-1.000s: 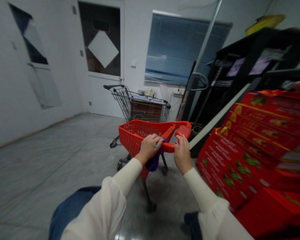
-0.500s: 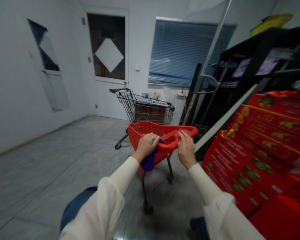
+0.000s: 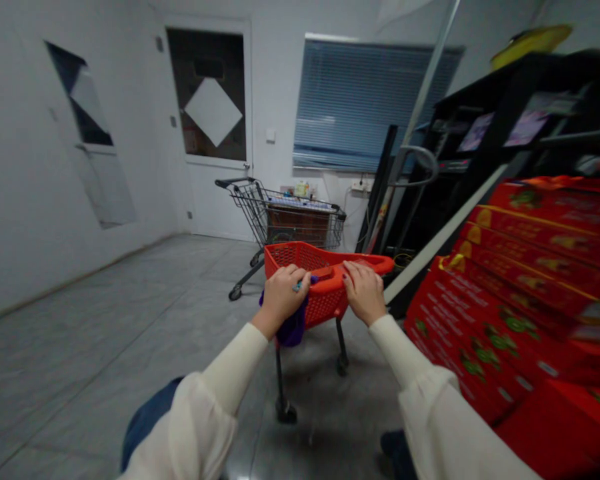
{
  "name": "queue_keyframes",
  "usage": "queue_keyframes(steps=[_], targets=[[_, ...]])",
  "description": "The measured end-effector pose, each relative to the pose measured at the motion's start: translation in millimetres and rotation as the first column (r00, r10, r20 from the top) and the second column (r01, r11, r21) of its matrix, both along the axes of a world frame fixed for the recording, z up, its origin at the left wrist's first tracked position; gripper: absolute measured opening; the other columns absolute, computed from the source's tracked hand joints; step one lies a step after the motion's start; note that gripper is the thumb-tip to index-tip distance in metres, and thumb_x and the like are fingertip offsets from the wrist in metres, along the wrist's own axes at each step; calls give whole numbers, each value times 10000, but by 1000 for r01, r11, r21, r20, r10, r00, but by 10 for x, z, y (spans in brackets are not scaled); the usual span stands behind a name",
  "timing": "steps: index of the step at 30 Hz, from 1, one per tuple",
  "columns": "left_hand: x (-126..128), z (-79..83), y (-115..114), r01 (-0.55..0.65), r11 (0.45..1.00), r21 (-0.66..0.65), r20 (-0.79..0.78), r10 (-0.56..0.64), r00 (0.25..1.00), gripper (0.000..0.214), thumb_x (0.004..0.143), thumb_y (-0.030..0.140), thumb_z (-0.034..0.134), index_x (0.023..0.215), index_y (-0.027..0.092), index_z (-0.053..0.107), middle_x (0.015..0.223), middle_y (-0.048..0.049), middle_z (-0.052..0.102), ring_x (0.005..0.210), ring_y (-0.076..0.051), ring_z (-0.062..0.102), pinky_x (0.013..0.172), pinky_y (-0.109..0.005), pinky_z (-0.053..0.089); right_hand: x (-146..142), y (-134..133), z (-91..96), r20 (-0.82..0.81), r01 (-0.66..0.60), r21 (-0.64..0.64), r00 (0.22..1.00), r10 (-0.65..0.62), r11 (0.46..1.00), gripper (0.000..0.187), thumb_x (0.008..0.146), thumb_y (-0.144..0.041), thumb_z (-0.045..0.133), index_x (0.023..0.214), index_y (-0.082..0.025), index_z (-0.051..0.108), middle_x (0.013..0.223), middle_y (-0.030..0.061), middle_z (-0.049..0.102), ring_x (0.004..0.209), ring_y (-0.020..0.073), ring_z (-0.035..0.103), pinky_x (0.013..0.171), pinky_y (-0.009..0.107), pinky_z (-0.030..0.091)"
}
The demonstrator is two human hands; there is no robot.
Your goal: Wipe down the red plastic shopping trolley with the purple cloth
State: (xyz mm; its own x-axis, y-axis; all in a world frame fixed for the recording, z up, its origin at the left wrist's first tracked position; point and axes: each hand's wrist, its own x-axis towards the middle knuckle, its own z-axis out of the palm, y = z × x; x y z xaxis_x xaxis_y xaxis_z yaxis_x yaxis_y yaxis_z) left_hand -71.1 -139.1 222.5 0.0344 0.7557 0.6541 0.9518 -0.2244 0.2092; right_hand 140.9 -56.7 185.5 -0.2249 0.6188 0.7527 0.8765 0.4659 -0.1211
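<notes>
A red plastic shopping cart (image 3: pixel 325 303) with a perforated basket stands before me on dark legs with casters. My left hand (image 3: pixel 284 297) is closed round a purple cloth (image 3: pixel 293 329) at the near left of the basket's rim. The cloth hangs below the hand, partly hidden by it, and a small teal bit shows at the fingers. On the near rim, to the right, rests my right hand (image 3: pixel 366 290), its fingers curled over the red edge. No cloth shows in it.
Behind stands a wire shopping cart (image 3: pixel 300 227) carrying a brown box. Stacked red cartons (image 3: pixel 510 287) crowd the right, beside a leaning pale board (image 3: pixel 445 233) and a dark shelf (image 3: pixel 505 100). A white door (image 3: pixel 217 190) and a blind-covered window (image 3: pixel 365 103) are at the back.
Both hands have shifted a little left, the right one along the rim. The red cart has turned slightly, its near caster moving left. The whole view has also shifted a little.
</notes>
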Motion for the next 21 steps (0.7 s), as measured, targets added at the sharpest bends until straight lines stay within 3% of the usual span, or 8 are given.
queue_keyframes(steps=[5, 10, 13, 17, 21], targets=[[95, 135, 20, -202, 973, -115, -24, 201, 979, 377, 992, 348, 393, 928, 171, 719, 945, -104, 684, 871, -215, 635, 760, -309, 463, -3, 104, -21, 4, 9, 3, 1000, -9, 1000, 475, 992, -279, 284, 1355, -244, 588, 1404, 56, 585, 1329, 223, 421, 1141, 448, 251], [463, 188, 7, -142, 986, -82, -101, 134, 986, 319, 974, 268, 413, 961, 138, 704, 981, -152, 658, 941, -259, 625, 778, -347, 469, -177, -29, -8, -20, 33, 28, 999, -32, 999, 443, 995, -284, 324, 1332, -257, 611, 1387, 43, 607, 1278, 238, 449, 1086, 452, 280], [404, 208, 27, -101, 991, -88, -106, 91, 990, 295, 969, 303, 439, 993, 165, 699, 993, -130, 657, 916, -246, 635, 758, -333, 475, -87, -36, 118, 47, -24, 11, 999, 24, 1000, 415, 993, -286, 356, 1288, -263, 646, 1312, 51, 657, 1169, 230, 516, 1005, 419, 333], [155, 213, 62, -232, 963, -135, -46, 228, 973, 322, 973, 345, 434, 987, 180, 710, 990, -115, 666, 884, -238, 646, 742, -324, 481, 25, 49, 204, 87, -76, -16, 993, 77, 997, 415, 999, -296, 351, 1275, -243, 656, 1284, 60, 671, 1168, 210, 532, 1004, 384, 337], [238, 131, 103, -296, 952, -73, -41, 294, 955, 341, 984, 303, 386, 1004, 152, 691, 993, -139, 663, 927, -249, 630, 775, -337, 475, -94, 37, 149, 18, -92, -64, 995, 94, 994, 429, 1007, -306, 331, 1315, -259, 627, 1334, 51, 643, 1173, 202, 545, 1018, 393, 316]])
